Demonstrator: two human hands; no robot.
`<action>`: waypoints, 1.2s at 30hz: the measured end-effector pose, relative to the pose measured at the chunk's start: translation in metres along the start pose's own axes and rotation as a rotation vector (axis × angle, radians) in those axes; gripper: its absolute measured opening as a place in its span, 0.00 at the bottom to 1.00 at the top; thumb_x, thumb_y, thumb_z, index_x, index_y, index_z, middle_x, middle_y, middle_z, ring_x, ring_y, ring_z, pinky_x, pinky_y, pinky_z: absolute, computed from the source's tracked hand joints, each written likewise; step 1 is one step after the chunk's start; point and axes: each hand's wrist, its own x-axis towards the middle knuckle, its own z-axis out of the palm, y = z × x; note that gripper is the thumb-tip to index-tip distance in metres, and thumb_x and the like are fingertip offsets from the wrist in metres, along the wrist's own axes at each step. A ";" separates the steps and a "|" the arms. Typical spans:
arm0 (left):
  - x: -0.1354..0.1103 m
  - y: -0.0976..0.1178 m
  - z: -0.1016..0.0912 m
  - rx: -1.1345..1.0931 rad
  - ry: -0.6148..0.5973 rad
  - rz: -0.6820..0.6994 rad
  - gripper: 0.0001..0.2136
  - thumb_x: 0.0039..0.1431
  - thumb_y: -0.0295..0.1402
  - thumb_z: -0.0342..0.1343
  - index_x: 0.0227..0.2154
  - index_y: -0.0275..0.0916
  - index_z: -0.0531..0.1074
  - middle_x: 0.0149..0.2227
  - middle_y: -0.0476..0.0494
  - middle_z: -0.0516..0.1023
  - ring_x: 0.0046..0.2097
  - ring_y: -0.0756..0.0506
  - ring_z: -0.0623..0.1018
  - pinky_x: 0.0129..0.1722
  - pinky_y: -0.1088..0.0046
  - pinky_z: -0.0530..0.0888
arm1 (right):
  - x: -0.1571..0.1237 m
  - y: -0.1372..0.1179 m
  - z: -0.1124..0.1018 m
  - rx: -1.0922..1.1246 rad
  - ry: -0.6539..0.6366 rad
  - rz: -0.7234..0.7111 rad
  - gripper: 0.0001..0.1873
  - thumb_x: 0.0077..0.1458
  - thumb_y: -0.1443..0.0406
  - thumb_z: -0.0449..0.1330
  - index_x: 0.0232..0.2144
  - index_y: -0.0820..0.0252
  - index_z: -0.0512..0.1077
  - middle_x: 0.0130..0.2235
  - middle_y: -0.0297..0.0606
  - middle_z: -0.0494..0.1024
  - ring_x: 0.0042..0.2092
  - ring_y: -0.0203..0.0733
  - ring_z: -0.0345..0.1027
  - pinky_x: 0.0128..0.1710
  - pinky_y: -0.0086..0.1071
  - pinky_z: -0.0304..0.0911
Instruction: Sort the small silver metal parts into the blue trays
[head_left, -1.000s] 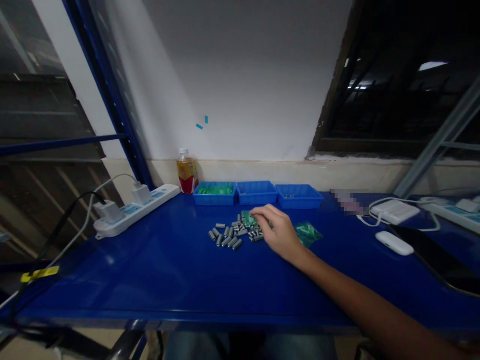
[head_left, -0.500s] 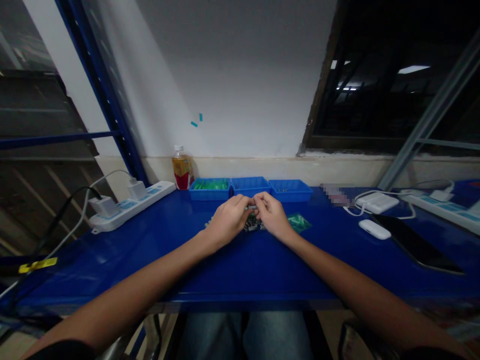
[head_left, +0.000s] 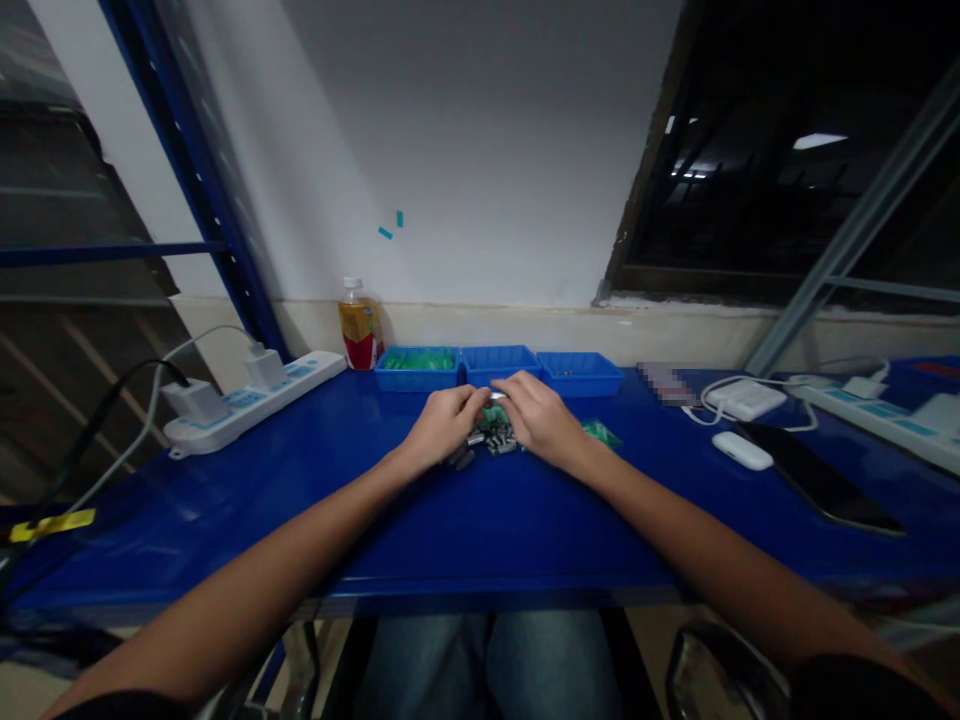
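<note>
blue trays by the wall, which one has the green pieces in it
The leftmost blue tray, beside the bottle. Green pieces fill it; the middle tray and right tray show no green.

We cannot name the small bright piece [head_left: 497, 396] between our left hand [head_left: 444, 424] and right hand [head_left: 543, 418], which partly cover it. They hide some of the metal cylinders [head_left: 501, 440] too. Bits [head_left: 567, 373] in the row's right blue bin [head_left: 581, 387] are too small to tell, and the frame edge cuts off the right-hand power strip [head_left: 885, 420].
</note>
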 end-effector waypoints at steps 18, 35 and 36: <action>0.004 -0.069 -0.057 0.323 -0.521 0.041 0.12 0.57 0.40 0.52 0.36 0.38 0.74 0.34 0.45 0.77 0.35 0.48 0.74 0.33 0.77 0.66 | 0.084 0.118 0.046 -0.222 -0.635 0.524 0.13 0.54 0.70 0.54 0.40 0.64 0.76 0.41 0.40 0.79 0.41 0.38 0.71 0.37 0.22 0.59; 0.002 -0.078 -0.036 0.182 -0.243 -0.022 0.07 0.54 0.34 0.53 0.32 0.38 0.74 0.32 0.44 0.78 0.33 0.47 0.76 0.32 0.76 0.68 | 0.105 0.074 0.068 -0.191 -0.491 0.503 0.15 0.58 0.68 0.51 0.44 0.62 0.74 0.47 0.43 0.77 0.49 0.41 0.69 0.45 0.27 0.60; 0.002 -0.076 -0.035 0.141 -0.203 -0.004 0.08 0.55 0.34 0.52 0.33 0.37 0.73 0.33 0.44 0.78 0.34 0.47 0.76 0.33 0.75 0.69 | 0.096 0.065 0.062 -0.182 -0.432 0.468 0.15 0.60 0.67 0.49 0.45 0.62 0.73 0.47 0.43 0.76 0.49 0.41 0.68 0.47 0.28 0.59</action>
